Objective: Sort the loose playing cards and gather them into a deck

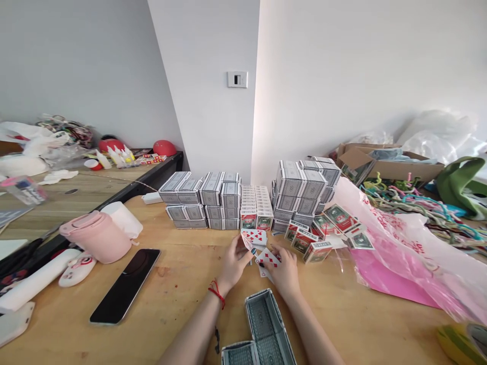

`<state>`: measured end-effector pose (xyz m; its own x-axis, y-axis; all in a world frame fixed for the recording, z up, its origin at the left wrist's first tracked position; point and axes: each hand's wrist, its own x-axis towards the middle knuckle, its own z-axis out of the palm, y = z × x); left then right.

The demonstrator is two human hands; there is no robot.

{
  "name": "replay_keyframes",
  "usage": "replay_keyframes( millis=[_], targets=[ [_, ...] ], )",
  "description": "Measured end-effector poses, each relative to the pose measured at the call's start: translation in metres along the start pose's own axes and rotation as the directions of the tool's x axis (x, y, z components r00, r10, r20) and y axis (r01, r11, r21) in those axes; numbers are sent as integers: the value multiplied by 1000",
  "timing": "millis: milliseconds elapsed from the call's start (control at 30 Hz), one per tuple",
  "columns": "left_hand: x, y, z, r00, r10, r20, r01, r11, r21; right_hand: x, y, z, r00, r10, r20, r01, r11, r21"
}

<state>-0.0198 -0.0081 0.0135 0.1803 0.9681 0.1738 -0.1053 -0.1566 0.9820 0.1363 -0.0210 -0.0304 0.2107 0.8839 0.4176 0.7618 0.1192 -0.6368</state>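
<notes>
My left hand [233, 266] pinches a playing card with red hearts [254, 236], tilted up off the wooden table [182, 299]. My right hand [284, 274] holds a fan of cards with red diamonds [269, 258] just beside it. Both hands hover close together in front of a row of card packs [256, 205]. A red string circles my left wrist. Near my forearms stand leaning walls of grey-backed cards [266, 324].
Grey card box stacks [201, 200] stand at the back left and more [304, 190] at the right. Loose packs [327, 230] spill from a pink plastic bag [391, 243]. A phone [125, 284] and a pink jug [97, 235] lie left; a cardboard box [384, 165] sits far right.
</notes>
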Motion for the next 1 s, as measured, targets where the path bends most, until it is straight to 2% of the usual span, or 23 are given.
replay_keyframes(
  millis=[100, 267, 400, 500, 600, 700, 800, 900, 1000],
  targets=[
    [2, -1, -2, 996, -77, 34, 81, 989, -124, -1, 1, -1, 1000, 19, -25, -18, 1000, 9],
    [6, -15, -8, 977, -207, 45, 212, 940, -267, 0, -1, -4, 994, 41, -105, -29, 993, 114],
    [8, -19, -8, 970, -244, 8, 235, 923, -304, 2, -5, -8, 971, 175, -166, -130, 960, 249],
    [9, -17, -6, 969, -247, -18, 232, 928, -291, 1, -11, -9, 942, 334, -40, -274, 830, 485],
    [10, -19, -5, 965, -246, -87, 216, 941, -262, -1, -18, -11, 918, 389, 77, -337, 665, 667],
    [11, -24, -5, 957, -225, -183, 179, 955, -237, -2, -25, -12, 926, 339, 166, -344, 574, 743],
    [12, -25, -6, 955, -159, -252, 119, 979, -168, -4, -27, -10, 920, 230, 318, -392, 502, 771],
    [10, -20, -4, 963, -88, -253, 77, 996, -52, -6, -28, -6, 881, 138, 453, -467, 413, 782],
    [7, -17, -2, 966, -51, -252, 82, 990, 114, -7, -31, -5, 839, 101, 535, -538, 313, 783]
  ],
)
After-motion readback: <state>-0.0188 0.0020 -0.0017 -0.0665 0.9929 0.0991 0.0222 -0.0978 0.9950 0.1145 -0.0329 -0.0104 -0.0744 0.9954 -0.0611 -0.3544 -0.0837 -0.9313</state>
